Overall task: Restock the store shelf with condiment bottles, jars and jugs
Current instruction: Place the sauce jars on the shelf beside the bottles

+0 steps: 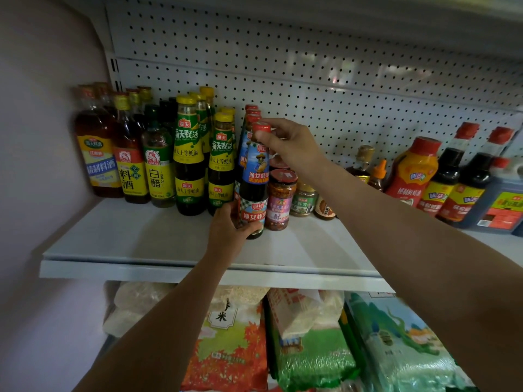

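Observation:
A dark oyster-sauce bottle (256, 176) with a red cap and a blue label stands at the front of its row on the white shelf (141, 239). My left hand (230, 232) grips its base, fingers curled round the lower label. My right hand (288, 144) pinches the red cap from the right. Behind it stand several matching red-capped bottles (251, 111). To its left are green-labelled oyster-sauce bottles (189, 154) with yellow caps. To its right sits a chilli jar (280, 200) with a pink label.
Cooking wine and vinegar bottles (128, 154) fill the shelf's left end by the wall. Small jars (304, 200), a red squeeze bottle (410, 171), soy bottles (450, 179) and a jug (506, 205) line the right. Rice bags (311, 343) lie on the shelf below. A pegboard (311, 80) backs the shelf.

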### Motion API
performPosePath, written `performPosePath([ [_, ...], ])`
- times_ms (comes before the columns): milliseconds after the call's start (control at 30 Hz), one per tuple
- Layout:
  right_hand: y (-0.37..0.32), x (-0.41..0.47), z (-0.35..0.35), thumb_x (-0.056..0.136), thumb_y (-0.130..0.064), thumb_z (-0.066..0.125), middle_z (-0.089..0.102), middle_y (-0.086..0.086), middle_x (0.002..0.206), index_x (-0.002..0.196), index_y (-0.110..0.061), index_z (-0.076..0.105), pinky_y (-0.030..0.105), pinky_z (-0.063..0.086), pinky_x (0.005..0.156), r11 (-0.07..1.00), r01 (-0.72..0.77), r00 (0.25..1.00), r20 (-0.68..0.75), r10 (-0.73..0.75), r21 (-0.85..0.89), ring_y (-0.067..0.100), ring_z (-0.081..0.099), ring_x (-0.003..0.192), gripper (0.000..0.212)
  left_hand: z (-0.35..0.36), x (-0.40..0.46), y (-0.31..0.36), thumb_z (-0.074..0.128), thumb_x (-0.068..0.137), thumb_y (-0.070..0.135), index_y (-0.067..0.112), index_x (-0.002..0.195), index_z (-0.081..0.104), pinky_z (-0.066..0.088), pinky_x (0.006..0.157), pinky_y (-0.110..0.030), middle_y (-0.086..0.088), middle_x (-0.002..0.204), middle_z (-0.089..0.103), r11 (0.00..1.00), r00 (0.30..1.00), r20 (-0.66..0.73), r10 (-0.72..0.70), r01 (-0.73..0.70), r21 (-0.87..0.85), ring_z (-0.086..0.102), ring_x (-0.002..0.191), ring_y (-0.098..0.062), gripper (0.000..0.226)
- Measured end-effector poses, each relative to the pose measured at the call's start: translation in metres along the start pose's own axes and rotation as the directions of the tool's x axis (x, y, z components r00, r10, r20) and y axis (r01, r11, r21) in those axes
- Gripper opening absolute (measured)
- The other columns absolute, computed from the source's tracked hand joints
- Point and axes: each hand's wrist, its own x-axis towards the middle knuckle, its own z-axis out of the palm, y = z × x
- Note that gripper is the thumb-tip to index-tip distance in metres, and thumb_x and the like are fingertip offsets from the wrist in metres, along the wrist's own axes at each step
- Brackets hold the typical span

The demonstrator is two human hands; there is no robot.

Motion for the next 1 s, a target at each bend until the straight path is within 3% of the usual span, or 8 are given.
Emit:
performPosePath([
  [67, 0.002, -0.002, 0.0, 0.092, -0.021, 0.072, 0.068, 0.003, 0.092, 0.13, -0.016, 0.064, 0.022, 0.056, 0.062, 0.999, -0.008, 1.0, 0.014, 0.007, 0.033, 0.0, 0.066, 0.068, 0.039, 0.0, -0.002, 0.005, 0.087, 0.064, 0.046, 0.019, 0.126, 0.057, 0.055, 0.093, -0.042, 0.0, 0.119, 0.067, 1.0, 1.0, -0.006, -0.006, 0.006, 0.004, 0.065, 0.104, -0.015, 0.074],
  [200, 0.0, -0.002, 0.002, 0.084, -0.027, 0.079, 0.073, 0.01, 0.108, 0.125, -0.022, 0.069, 0.038, 0.06, 0.084, 0.999, 0.014, 1.0, -0.022, -0.013, 0.039, 0.022, 0.072, 0.1, 0.042, 0.0, -0.003, 0.011, 0.087, 0.073, 0.027, 0.013, 0.128, 0.055, 0.053, 0.089, -0.033, -0.001, 0.119, 0.067, 1.0, 1.0, -0.009, -0.019, 0.019, -0.018, 0.065, 0.102, -0.015, 0.065],
  [267, 0.001, -0.001, 0.003, 0.076, -0.036, 0.081, 0.072, 0.008, 0.113, 0.118, -0.028, 0.073, 0.046, 0.058, 0.093, 0.999, 0.019, 0.999, -0.037, -0.017, 0.031, 0.024, 0.069, 0.107, 0.043, 0.001, -0.004, 0.012, 0.086, 0.075, 0.025, 0.012, 0.128, 0.054, 0.049, 0.085, -0.027, -0.002, 0.119, 0.067, 1.0, 1.0, -0.008, -0.015, 0.015, -0.011, 0.064, 0.101, -0.015, 0.063],
  [333, 0.002, -0.002, 0.004, 0.082, -0.025, 0.08, 0.072, 0.007, 0.118, 0.122, -0.02, 0.071, 0.046, 0.056, 0.096, 0.997, 0.031, 0.999, -0.03, -0.029, 0.065, 0.022, 0.068, 0.111, 0.042, 0.001, -0.006, 0.014, 0.084, 0.075, 0.028, 0.012, 0.128, 0.054, 0.051, 0.088, -0.03, -0.003, 0.121, 0.066, 1.0, 1.0, -0.011, -0.007, 0.007, 0.002, 0.063, 0.104, -0.017, 0.063],
  [433, 0.003, -0.002, 0.004, 0.089, -0.009, 0.073, 0.072, 0.009, 0.119, 0.127, -0.007, 0.066, 0.036, 0.058, 0.092, 0.992, 0.022, 1.0, -0.014, -0.02, 0.123, 0.021, 0.069, 0.109, 0.039, 0.002, -0.006, 0.01, 0.08, 0.072, 0.039, 0.016, 0.129, 0.053, 0.054, 0.094, -0.045, -0.005, 0.123, 0.064, 1.0, 1.0, -0.025, -0.004, 0.005, 0.03, 0.062, 0.109, -0.022, 0.067],
  [567, 0.003, -0.001, 0.006, 0.09, -0.008, 0.071, 0.073, 0.005, 0.111, 0.126, -0.008, 0.066, 0.031, 0.06, 0.085, 0.989, -0.002, 1.0, -0.013, 0.004, 0.15, 0.011, 0.071, 0.094, 0.037, 0.004, -0.004, 0.005, 0.069, 0.067, 0.055, 0.021, 0.132, 0.052, 0.054, 0.095, -0.047, -0.003, 0.124, 0.063, 1.0, 0.999, -0.035, 0.006, -0.005, 0.022, 0.062, 0.11, -0.02, 0.076],
  [733, 0.003, 0.001, 0.008, 0.091, -0.009, 0.071, 0.072, 0.001, 0.108, 0.126, -0.009, 0.066, 0.018, 0.055, 0.063, 0.981, -0.037, 0.999, -0.016, 0.04, 0.192, -0.002, 0.07, 0.08, 0.036, 0.005, -0.002, 0.001, 0.068, 0.071, 0.054, 0.02, 0.134, 0.052, 0.054, 0.095, -0.045, -0.003, 0.124, 0.062, 1.0, 1.0, -0.021, 0.009, -0.009, 0.029, 0.062, 0.11, -0.019, 0.074],
  [1000, 0.006, 0.008, 0.012, 0.09, -0.013, 0.073, 0.072, 0.003, 0.118, 0.128, -0.012, 0.066, 0.025, 0.059, 0.069, 0.975, -0.056, 0.998, -0.011, 0.06, 0.214, 0.006, 0.072, 0.088, 0.039, 0.004, 0.001, 0.004, 0.07, 0.09, 0.029, 0.013, 0.141, 0.044, 0.043, 0.089, -0.024, -0.005, 0.133, 0.06, 0.999, 0.999, 0.034, -0.017, 0.016, 0.034, 0.06, 0.117, -0.02, 0.06],
])
